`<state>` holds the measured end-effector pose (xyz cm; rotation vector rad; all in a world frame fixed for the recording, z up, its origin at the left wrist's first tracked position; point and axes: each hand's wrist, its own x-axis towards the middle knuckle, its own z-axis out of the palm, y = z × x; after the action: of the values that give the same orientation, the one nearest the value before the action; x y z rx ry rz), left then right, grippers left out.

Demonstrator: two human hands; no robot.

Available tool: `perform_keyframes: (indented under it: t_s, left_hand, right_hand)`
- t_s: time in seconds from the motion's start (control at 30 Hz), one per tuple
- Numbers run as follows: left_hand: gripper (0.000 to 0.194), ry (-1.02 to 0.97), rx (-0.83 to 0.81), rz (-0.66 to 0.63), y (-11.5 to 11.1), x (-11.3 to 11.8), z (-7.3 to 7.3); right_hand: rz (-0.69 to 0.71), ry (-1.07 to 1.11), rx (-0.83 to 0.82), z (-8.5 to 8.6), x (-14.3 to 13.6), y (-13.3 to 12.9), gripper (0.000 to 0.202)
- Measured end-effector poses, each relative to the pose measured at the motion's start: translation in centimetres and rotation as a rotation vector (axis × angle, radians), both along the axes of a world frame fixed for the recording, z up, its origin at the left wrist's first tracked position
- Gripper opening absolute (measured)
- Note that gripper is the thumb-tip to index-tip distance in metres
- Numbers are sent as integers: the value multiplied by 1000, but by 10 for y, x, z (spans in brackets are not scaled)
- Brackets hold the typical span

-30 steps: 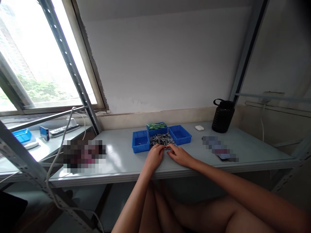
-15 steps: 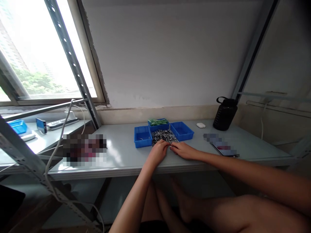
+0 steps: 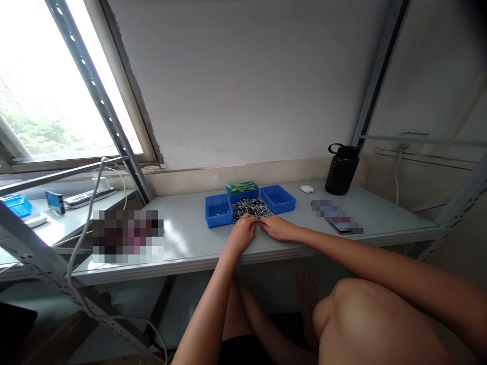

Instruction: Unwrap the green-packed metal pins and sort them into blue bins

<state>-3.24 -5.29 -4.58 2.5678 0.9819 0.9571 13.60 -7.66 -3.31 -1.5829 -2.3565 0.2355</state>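
A loose pile of small metal pins (image 3: 251, 207), dark and silvery like rivets or screws, lies on the table between three blue bins. At its front edge my left hand (image 3: 243, 231) has its fingers bent and pressed together. My right hand (image 3: 279, 228) meets it fingertip to fingertip, also closed. Anything pinched there is too small to make out. The left blue bin (image 3: 219, 220) has a few thin pieces in it. Behind the pile, the back blue bin (image 3: 245, 194) holds green packets (image 3: 241, 187). The right blue bin (image 3: 283, 205) stands beyond my right hand.
A black bottle (image 3: 341, 170) and a white case (image 3: 307, 188) stand at the back right of the table (image 3: 190, 203). A phone-like slab (image 3: 344, 229), partly blurred out, lies near the right front. A white cable (image 3: 81, 238) hangs past the left shelf post.
My view has shifted a little, and my bent knee has come up at the lower right. Both hands stay together at the pile's front edge.
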Motion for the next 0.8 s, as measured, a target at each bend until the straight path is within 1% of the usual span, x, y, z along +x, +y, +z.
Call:
perform_keyframes:
  t_s: [0.17,0.3,0.4,0.57,0.8]
  left_hand:
    - [27,14,-11,18,0,-1,0]
    - [23,-4,-9,10,0,0,1]
    - [22,-26,-8,-15,-1,0,2]
    - [21,-26,-35,-50,-2,0,4]
    - [21,30,-49,-10,-2,0,7]
  right_hand:
    - [73,-72,-87,5,-4,8,30]
    - [75,-74,-50,7,-3,4,32]
    - [72,-75,4,3,0,-5,31]
    - [27,-33,112,-8,3,-17,31]
    - [6,54,63,-12,6,-13,30]
